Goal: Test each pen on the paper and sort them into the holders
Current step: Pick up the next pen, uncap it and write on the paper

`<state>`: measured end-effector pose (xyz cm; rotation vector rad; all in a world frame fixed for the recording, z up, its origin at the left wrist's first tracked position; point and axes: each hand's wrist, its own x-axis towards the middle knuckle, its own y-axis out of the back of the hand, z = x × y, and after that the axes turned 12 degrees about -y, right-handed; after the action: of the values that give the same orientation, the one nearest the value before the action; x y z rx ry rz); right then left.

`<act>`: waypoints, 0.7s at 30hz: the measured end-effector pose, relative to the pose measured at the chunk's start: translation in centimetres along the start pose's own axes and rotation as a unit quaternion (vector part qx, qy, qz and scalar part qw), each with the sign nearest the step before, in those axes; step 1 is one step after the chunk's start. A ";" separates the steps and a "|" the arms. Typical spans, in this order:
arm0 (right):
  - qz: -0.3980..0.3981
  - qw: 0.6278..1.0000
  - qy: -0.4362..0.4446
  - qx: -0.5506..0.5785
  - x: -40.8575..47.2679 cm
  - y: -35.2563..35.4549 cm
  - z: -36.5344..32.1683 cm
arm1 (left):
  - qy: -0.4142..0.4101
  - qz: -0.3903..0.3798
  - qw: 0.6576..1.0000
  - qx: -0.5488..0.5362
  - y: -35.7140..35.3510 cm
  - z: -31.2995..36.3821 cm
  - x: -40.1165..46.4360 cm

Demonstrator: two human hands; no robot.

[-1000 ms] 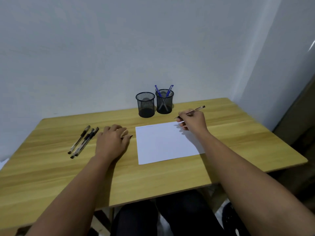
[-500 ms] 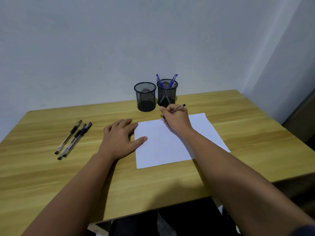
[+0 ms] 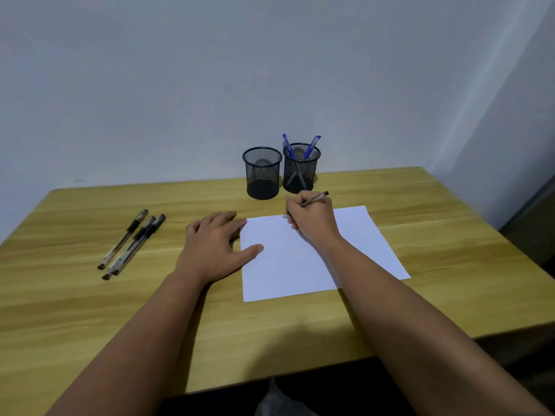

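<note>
Right hand pinches a black-capped pen in a writing grip, tip on the top edge of the white paper sheet next to faint scribbles; left hand lies flat, fingers spread, pinning the sheet's left edge to the wooden table. Behind the sheet: two black mesh holders touching side by side, left holder with no pens showing, right holder with two blue pens. Three black pens lie bunched on the table well left of the left hand.

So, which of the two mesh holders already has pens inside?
The right holder, behind the right hand: two blue pens stand in it. The left holder looks empty.
</note>
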<state>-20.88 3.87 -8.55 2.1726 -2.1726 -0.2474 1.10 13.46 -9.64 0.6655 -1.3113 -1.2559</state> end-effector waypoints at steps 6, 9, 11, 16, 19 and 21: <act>0.001 1.000 -0.001 -0.008 0.1 0.0 0.1 | 0.001 0.001 1.000 -0.002 0.0 0.1 0.1; 0.003 1.000 -0.006 0.000 0.2 0.1 0.1 | 0.001 -0.003 1.000 0.002 0.1 0.1 0.1; 0.008 1.000 -0.009 -0.005 0.2 0.0 0.1 | 0.000 -0.006 1.000 0.002 0.1 0.2 0.1; 0.020 1.000 -0.009 -0.003 -0.1 0.1 0.0 | 0.000 -0.001 1.000 -0.003 0.1 0.2 0.1; 0.029 0.998 -0.023 0.059 -0.1 0.1 -0.2 | -0.001 -0.003 1.000 -0.001 0.2 0.1 0.0; 0.024 0.995 -0.030 0.093 -0.1 0.1 -0.5 | -0.001 -0.004 1.000 -0.001 0.2 0.1 0.1</act>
<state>-20.87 3.90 -8.06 2.2280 -2.3655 -0.1124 1.02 13.48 -9.41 0.6686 -1.3098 -1.2652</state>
